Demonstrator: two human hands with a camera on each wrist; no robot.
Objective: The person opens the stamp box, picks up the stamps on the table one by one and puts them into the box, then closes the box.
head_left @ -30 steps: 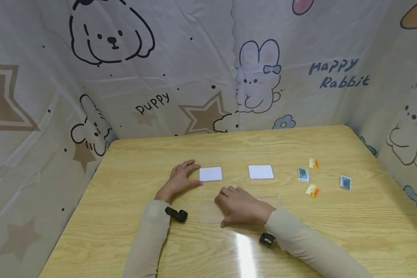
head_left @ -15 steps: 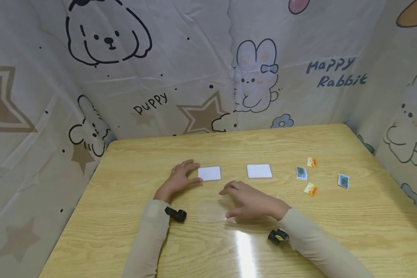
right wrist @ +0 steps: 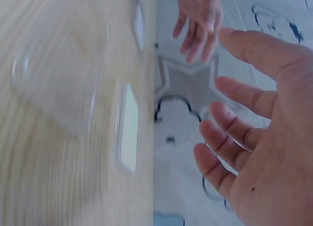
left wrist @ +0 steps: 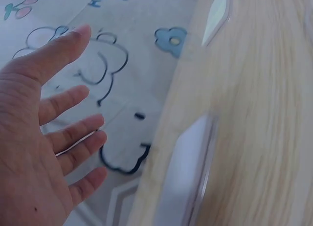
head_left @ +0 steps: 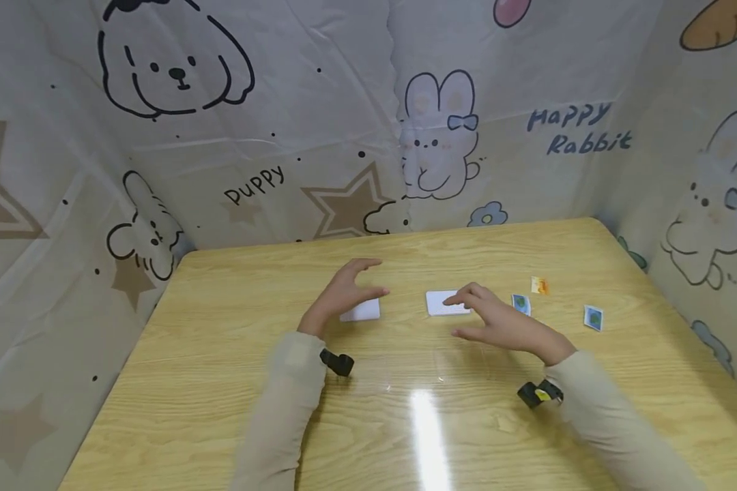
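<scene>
My left hand [head_left: 348,292] hovers over a white rectangular piece [head_left: 362,311] with rounded corners, its fingers and thumb apart and nothing between them. The wrist view on the left shows that palm [left wrist: 29,147] bare and the piece's edge [left wrist: 183,172] beside it. My right hand [head_left: 502,322] hangs above the table near a second white piece [head_left: 439,304], its fingers overlapping that piece's right part in the head view. Its fingers are spread and hold nothing. Clear plastic covers or sheets [right wrist: 58,64] lie flat on the table nearer to me; their outlines are faint.
Small printed squares lie at the right: a blue one [head_left: 521,305] close to my right hand, an orange one [head_left: 540,285] behind it, another blue one [head_left: 594,318] farther right. The wooden table [head_left: 252,273] meets a patterned cloth [head_left: 246,136] at the back.
My right hand has left the clear plastic and moved right and away from me. My left hand has lifted off the left white piece. The nearer orange square is now hidden behind the right hand.
</scene>
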